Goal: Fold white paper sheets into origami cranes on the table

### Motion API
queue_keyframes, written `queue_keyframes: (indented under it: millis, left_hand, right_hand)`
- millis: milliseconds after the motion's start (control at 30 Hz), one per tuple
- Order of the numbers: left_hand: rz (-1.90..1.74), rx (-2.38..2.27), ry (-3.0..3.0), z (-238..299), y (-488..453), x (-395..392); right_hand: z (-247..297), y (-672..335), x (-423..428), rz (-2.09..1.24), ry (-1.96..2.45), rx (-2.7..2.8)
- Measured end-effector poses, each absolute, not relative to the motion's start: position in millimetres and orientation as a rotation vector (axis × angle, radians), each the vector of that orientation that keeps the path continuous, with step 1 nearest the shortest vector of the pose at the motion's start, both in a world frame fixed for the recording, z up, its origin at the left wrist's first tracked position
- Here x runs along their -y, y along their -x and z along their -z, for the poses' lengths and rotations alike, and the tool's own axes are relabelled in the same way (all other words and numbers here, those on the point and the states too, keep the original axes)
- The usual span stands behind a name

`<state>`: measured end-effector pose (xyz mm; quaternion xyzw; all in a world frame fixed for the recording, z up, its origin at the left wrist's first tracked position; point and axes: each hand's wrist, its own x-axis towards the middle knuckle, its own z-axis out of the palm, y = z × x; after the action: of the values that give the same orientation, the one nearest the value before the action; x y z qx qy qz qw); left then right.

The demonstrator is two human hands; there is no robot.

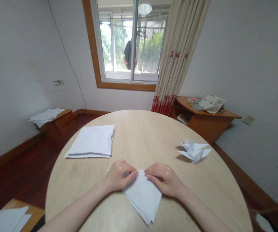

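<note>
A white sheet of paper folded into a triangle [145, 196] lies on the round wooden table [139, 135] right in front of me, its point toward me. My left hand [119, 175] presses its fingertips on the fold's upper left edge, fingers curled together. My right hand [163, 178] rests on the upper right edge, fingers bent and pressed down on the paper. The two sets of fingertips nearly meet at the top middle of the fold.
A stack of white paper sheets [92, 141] lies at the table's left. Folded paper cranes [194, 150] sit at the right. A low wooden cabinet [56, 120] stands left, a corner desk [202, 119] with a bag right, a curtain [177, 58] by the window.
</note>
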<state>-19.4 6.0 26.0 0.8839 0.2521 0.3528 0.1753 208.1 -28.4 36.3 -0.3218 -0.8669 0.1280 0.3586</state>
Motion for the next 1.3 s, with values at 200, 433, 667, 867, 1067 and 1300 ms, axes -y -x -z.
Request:
queue_keyframes:
  millis: [200,433,667,867,1067,1300]
  left_hand:
    - [-0.910,-0.738,-2.569,-24,19,-7]
    - [-0.881,-0.748,-2.653,-25,18,-6]
    - [-0.807,-0.764,-2.690,-27,20,-8]
    - [-0.700,-0.891,-2.696,-20,18,-10]
    - [-0.520,-0.999,-2.717,-13,16,-9]
    - [-0.281,-1.161,-2.807,-10,14,-6]
  right_hand:
    - [-36,-207,31,-0.304,0.885,2.308]
    - [-36,-205,33,-0.261,0.945,2.385]
    - [-37,-204,33,-0.077,1.034,2.522]
    - [-30,-207,28,0.026,1.135,2.473]
    - [-29,-210,24,0.109,1.170,2.463]
    - [-20,-206,22,0.249,1.263,2.478]
